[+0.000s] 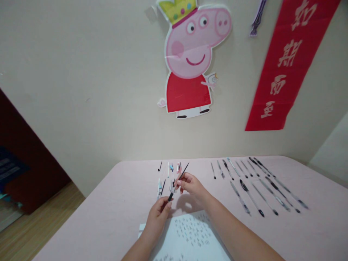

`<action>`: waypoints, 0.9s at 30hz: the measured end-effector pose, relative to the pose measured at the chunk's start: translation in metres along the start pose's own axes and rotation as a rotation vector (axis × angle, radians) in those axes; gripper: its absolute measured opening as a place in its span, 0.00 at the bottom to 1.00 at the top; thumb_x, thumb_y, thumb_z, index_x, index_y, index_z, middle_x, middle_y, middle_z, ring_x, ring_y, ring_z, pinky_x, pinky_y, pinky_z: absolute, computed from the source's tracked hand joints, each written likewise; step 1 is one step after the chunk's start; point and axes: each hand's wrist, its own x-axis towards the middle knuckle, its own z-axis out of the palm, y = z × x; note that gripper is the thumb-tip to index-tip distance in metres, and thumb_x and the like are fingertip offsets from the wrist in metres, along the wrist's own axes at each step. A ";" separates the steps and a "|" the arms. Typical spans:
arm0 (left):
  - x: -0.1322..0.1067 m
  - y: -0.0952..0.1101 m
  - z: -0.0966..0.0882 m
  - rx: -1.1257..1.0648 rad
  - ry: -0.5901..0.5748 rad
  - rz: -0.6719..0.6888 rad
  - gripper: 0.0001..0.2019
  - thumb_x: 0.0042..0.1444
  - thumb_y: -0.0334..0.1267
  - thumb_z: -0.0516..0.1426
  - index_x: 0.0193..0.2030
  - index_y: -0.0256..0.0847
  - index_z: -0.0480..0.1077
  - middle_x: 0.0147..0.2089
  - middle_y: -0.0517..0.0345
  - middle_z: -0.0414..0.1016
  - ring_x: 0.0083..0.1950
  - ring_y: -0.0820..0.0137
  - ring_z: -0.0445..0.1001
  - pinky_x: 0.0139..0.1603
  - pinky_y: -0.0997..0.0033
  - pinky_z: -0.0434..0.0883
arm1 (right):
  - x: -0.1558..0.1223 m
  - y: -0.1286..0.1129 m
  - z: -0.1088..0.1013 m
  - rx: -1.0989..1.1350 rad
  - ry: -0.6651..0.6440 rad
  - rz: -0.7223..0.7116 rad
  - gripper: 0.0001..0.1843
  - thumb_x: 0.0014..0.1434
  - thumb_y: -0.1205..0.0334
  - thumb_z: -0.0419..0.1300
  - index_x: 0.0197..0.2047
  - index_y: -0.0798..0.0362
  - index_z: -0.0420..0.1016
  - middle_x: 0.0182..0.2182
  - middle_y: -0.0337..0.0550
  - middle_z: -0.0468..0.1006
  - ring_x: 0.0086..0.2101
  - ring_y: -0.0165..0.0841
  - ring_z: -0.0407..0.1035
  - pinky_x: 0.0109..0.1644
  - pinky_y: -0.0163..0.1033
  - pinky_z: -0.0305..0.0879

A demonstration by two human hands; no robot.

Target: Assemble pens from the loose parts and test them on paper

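Observation:
My left hand [159, 214] pinches the black lower end [170, 197] of a slim pen, just above the paper's far edge. My right hand [191, 185] has thumb and fingers closed around the thin dark shaft [184, 171] of the pen, which slants up and away to a point. Whether the two ends are one piece or separate parts, I cannot tell. Just beyond the hands lie a pale blue and white pen piece [159, 186] and a thin black stick [163, 187], partly screened by my fingers.
Two rows of pens [251, 197] lie on the right of the pink table [108, 203]. Several small pen parts [168, 169] lie at the back. Handwritten paper [190, 235] is under my forearms. The wall behind bears a pig cutout [187, 92] and a red banner [285, 72].

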 end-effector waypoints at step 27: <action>-0.003 0.010 0.002 -0.059 -0.009 -0.037 0.16 0.47 0.50 0.61 0.36 0.38 0.76 0.36 0.51 0.78 0.37 0.63 0.73 0.38 0.67 0.69 | -0.002 0.002 0.001 -0.385 -0.053 0.094 0.10 0.46 0.59 0.65 0.30 0.55 0.74 0.25 0.38 0.74 0.27 0.29 0.66 0.32 0.34 0.61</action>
